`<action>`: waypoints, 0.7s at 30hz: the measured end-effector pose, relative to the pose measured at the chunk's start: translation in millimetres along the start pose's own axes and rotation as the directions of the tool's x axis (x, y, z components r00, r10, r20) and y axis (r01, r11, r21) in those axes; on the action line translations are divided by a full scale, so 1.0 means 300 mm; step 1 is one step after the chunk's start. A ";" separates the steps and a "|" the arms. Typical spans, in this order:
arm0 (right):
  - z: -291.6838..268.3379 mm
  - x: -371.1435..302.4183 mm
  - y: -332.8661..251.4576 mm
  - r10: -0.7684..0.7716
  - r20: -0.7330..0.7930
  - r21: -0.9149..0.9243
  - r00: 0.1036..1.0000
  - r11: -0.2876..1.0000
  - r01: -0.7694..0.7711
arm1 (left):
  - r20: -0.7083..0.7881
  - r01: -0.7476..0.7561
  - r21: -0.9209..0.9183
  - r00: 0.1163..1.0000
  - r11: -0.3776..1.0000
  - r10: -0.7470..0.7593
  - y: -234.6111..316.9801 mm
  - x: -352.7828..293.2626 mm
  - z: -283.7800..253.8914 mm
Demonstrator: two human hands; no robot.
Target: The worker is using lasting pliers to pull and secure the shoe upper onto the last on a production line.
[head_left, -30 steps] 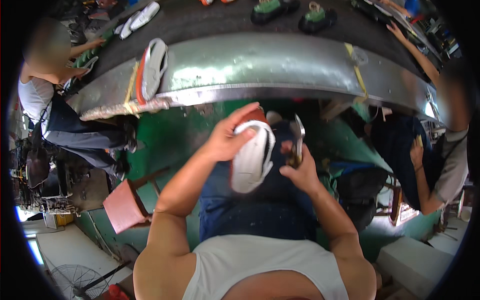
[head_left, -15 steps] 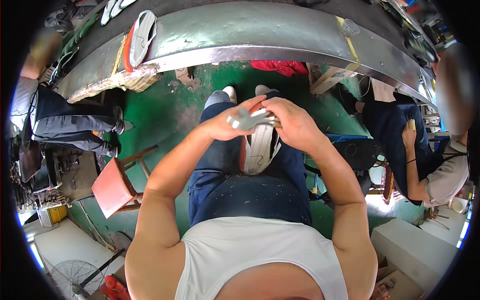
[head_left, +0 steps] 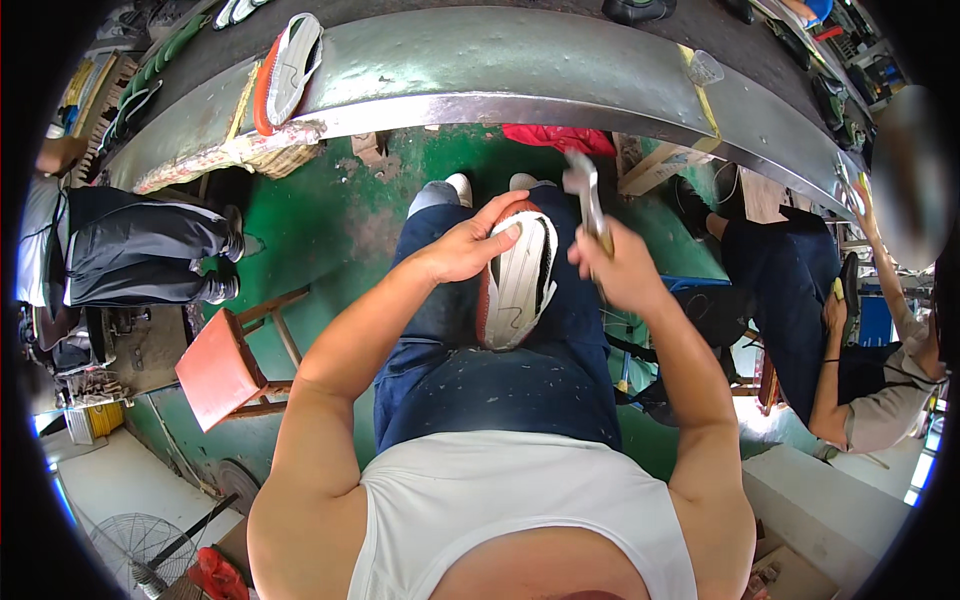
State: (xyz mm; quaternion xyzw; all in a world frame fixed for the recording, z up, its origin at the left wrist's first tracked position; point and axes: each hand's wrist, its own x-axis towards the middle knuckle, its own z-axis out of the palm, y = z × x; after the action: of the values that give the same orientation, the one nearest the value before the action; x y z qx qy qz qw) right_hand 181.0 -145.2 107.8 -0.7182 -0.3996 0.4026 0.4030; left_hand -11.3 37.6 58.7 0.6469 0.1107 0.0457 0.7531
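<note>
A white shoe upper [head_left: 516, 285] on a red-brown last stands between my thighs, tilted along my lap. Its far end is gripped by my left hand [head_left: 472, 247], with the thumb across the white part and the fingers over the red-brown tip. My right hand [head_left: 622, 265] is raised just right of the shoe, apart from it, and closed around silver metal pincers [head_left: 588, 195]. Their head points away from me and is smeared by motion, so the jaws' position cannot be made out.
Another white upper on a red-brown last [head_left: 290, 75] lies on the metal-edged bench [head_left: 480, 65] ahead. A red stool [head_left: 218, 368] stands at my left, a fan [head_left: 135, 550] lower left. Co-workers sit on either side; the right one's hand [head_left: 836, 312] holds something yellowish. Red cloth [head_left: 560, 137] lies under the bench.
My right hand has swung right, away from the shoe, carrying the pincers, whose head now points forward instead of left. My left hand stays on the shoe's far end. The right co-worker's arm reaches toward the bench.
</note>
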 end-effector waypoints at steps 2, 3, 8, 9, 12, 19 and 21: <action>0.028 -0.116 -0.011 0.065 0.074 0.001 0.995 0.998 -0.065 | 0.000 0.004 0.014 1.000 1.000 -0.004 -0.022 0.003 -0.023; 0.040 -0.160 -0.018 0.111 0.103 0.006 0.988 0.994 -0.112 | 0.007 0.007 0.008 1.000 1.000 -0.007 -0.024 0.015 -0.027; 0.051 -0.158 0.017 0.242 0.353 0.143 0.904 0.941 -0.308 | 0.108 0.013 0.232 0.993 0.973 -0.039 0.032 0.035 -0.007; 0.043 -0.154 0.014 0.243 0.350 0.144 0.904 0.940 -0.309 | 0.110 0.037 0.248 0.992 0.968 -0.066 0.036 0.040 0.000; 0.024 -0.139 -0.004 0.300 0.397 0.085 0.867 0.929 -0.360 | 0.076 0.040 0.301 0.995 0.953 -0.066 0.022 0.058 0.013; -0.005 -0.033 -0.163 -0.301 -0.252 0.240 0.920 0.901 0.361 | 0.165 -0.085 0.520 0.986 0.850 -0.003 0.043 0.106 0.115; -0.060 -0.072 -0.193 -0.226 -0.167 0.206 0.960 0.944 0.258 | 0.111 -0.003 0.471 0.992 0.882 -0.055 0.033 0.074 0.077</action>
State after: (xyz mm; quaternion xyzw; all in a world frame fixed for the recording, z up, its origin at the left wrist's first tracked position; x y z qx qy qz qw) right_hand 175.1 -148.6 171.9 -0.6396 -0.4071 0.3410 0.5558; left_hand 16.1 21.6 69.3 0.8101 0.0812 -0.0319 0.5798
